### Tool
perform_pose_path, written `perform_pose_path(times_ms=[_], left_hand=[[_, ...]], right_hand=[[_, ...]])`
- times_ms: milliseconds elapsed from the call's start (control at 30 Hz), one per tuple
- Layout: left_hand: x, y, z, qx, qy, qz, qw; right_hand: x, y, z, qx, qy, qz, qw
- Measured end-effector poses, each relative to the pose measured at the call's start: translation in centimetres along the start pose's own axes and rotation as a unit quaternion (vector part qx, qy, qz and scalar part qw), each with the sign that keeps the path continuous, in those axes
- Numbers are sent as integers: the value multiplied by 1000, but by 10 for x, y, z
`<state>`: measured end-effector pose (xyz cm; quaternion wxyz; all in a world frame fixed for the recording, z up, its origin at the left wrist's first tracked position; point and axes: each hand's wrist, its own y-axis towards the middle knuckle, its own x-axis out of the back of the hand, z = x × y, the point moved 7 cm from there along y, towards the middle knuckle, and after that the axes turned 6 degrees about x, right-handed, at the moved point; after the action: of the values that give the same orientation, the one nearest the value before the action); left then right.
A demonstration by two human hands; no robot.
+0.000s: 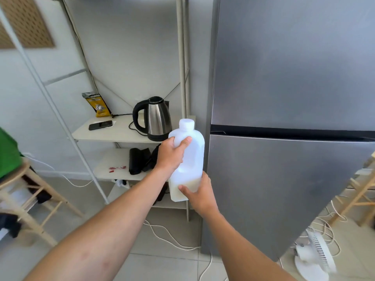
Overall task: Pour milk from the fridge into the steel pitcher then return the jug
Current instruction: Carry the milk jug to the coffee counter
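I hold a white plastic milk jug upright in front of me, its cap on and a little milk at the bottom. My left hand grips its handle near the top. My right hand supports its lower right corner. The steel fridge stands just to the right with both doors shut. No steel pitcher is in view.
A white shelf rack on the left holds a steel kettle, a phone and a yellow bag. A wooden stool is at far left. A white fan and cables lie on the floor at right.
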<state>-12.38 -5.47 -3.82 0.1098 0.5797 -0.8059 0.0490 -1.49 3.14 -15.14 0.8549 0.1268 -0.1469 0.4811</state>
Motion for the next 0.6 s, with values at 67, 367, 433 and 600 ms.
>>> perform_pose_path(times_ms=[67, 367, 433, 600], left_hand=[[-2, -14, -1, -3, 6, 0, 1000], [-3, -71, 2, 12, 28, -41, 999], [0, -85, 3, 15, 31, -56, 998], [12, -125, 9, 26, 36, -97, 994]], right_hand=[[2, -9, 1, 5, 12, -6, 1000], [17, -61, 4, -16, 66, 3, 998], [18, -72, 1, -26, 72, 16, 997], [13, -97, -1, -21, 61, 58, 996]])
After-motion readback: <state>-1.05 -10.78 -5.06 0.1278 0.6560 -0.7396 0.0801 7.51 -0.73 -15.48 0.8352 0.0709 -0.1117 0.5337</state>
